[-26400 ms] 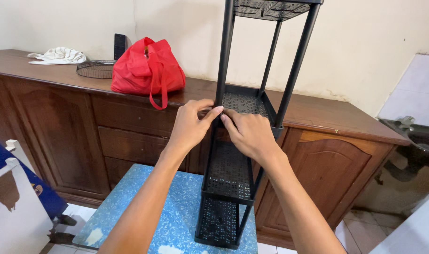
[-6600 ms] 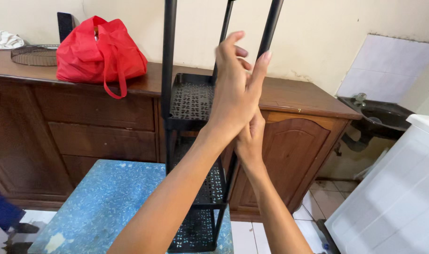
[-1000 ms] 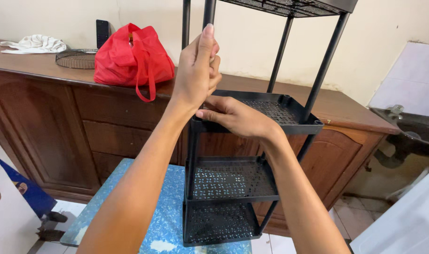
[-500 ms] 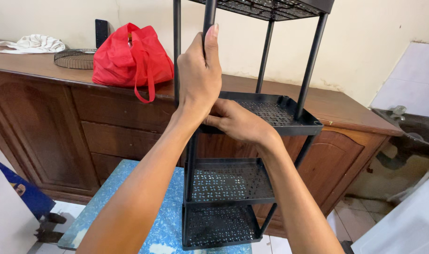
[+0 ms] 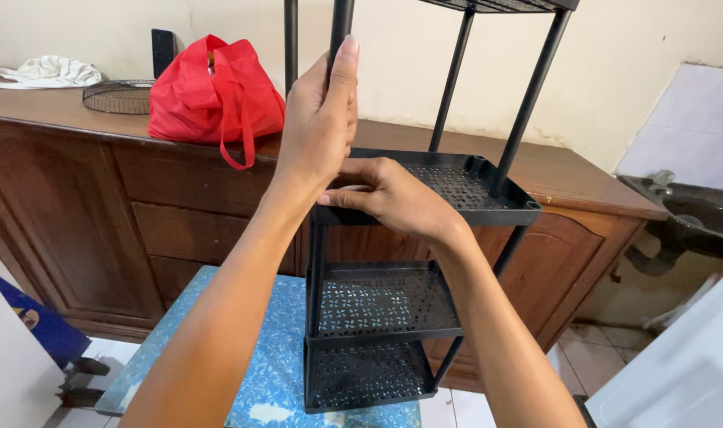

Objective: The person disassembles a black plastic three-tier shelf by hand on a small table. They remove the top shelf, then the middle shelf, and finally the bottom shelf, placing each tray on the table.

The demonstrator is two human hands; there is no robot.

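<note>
A black plastic shelf rack [image 5: 393, 305] with perforated tiers stands on a blue speckled table [image 5: 266, 357]. My left hand [image 5: 318, 119] is wrapped around the near upright pole [image 5: 341, 24] just above the upper tray [image 5: 464, 186]. Below it, my right hand [image 5: 389, 194] grips the near left corner of that tray, where the pole meets it. Two more tiers sit lower down, and another tier is partly visible at the top edge.
Behind the rack runs a long brown wooden cabinet [image 5: 100, 206]. On it lie a red bag [image 5: 211, 91], a round wire basket [image 5: 116, 95] and a white cloth [image 5: 44, 71]. A dark sink [image 5: 694, 214] sits at the right.
The view shifted slightly and the rack sits a little more to the right. My left hand stays on the pole and my right hand stays at the tray corner.
</note>
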